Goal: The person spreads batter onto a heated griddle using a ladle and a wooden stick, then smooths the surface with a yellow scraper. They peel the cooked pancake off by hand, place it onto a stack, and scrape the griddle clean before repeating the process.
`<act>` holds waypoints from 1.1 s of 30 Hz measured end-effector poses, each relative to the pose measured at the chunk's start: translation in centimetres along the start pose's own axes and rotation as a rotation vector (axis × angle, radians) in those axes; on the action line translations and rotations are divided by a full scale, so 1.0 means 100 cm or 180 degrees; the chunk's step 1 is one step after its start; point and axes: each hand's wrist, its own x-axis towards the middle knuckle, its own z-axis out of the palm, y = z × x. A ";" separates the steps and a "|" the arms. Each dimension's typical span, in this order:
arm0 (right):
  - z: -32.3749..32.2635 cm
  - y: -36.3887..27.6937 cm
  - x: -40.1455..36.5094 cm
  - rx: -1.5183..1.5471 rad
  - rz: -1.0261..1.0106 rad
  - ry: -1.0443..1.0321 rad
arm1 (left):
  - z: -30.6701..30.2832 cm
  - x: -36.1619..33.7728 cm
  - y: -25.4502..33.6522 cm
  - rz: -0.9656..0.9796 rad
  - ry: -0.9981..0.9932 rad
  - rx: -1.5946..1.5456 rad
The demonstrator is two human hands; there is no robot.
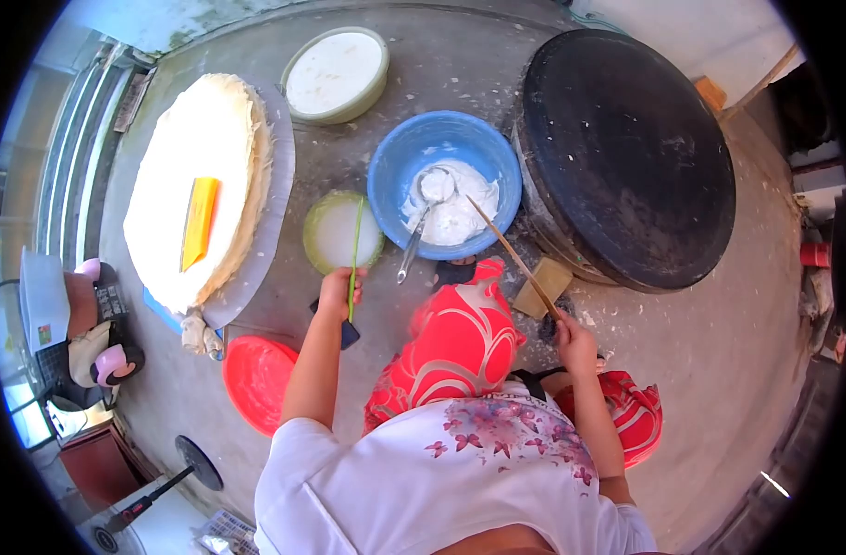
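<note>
My left hand is closed on a thin green stick, whose upper part lies over a small green bowl of white liquid. My right hand grips a thin wooden stick. Its far tip reaches over the blue basin, near the white batter inside. A metal ladle rests in that basin, its bowl in the batter and its handle over the near rim. To the right stands a large round black griddle with small crumbs on it.
At left a tall stack of thin pale sheets bears a yellow-orange scraper. A green tub of white liquid stands at the back. Near my left forearm is a red basin. A sponge-like block lies by the griddle.
</note>
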 end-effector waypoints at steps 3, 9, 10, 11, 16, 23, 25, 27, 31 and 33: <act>0.007 0.008 0.002 0.0335 -0.0024 -0.0079 | -0.073 0.099 -0.034 0.0678 0.0766 0.2674; -0.003 -0.004 -0.001 0.0728 0.0369 -0.0309 | -0.057 0.103 -0.033 0.1049 0.1116 0.3441; -0.002 -0.001 -0.001 0.0703 0.0350 -0.0309 | -0.051 0.101 -0.032 0.0890 0.1173 0.3166; -0.002 0.000 -0.001 0.0682 0.0334 -0.0308 | -0.043 0.098 -0.037 0.0890 0.1171 0.3165; -0.004 -0.001 0.000 0.0528 0.0370 -0.0296 | 0.028 0.077 -0.035 0.1468 0.0562 0.2992; -0.012 -0.005 -0.004 0.0169 0.0360 -0.0070 | 0.112 0.069 -0.005 -0.0825 -0.0996 -0.0692; -0.012 -0.004 -0.003 0.0220 0.0408 -0.0049 | 0.115 0.091 -0.007 -0.0783 -0.0599 -0.1061; -0.012 0.000 -0.005 0.0260 0.0467 -0.0011 | 0.099 0.142 -0.021 -0.1521 -0.1198 -0.0909; -0.007 0.010 -0.005 0.0075 0.0359 0.0082 | 0.105 0.123 -0.030 0.2254 0.0742 0.5634; -0.007 0.011 -0.005 0.0164 0.0430 0.0048 | 0.125 0.071 0.004 0.2285 0.0759 0.5932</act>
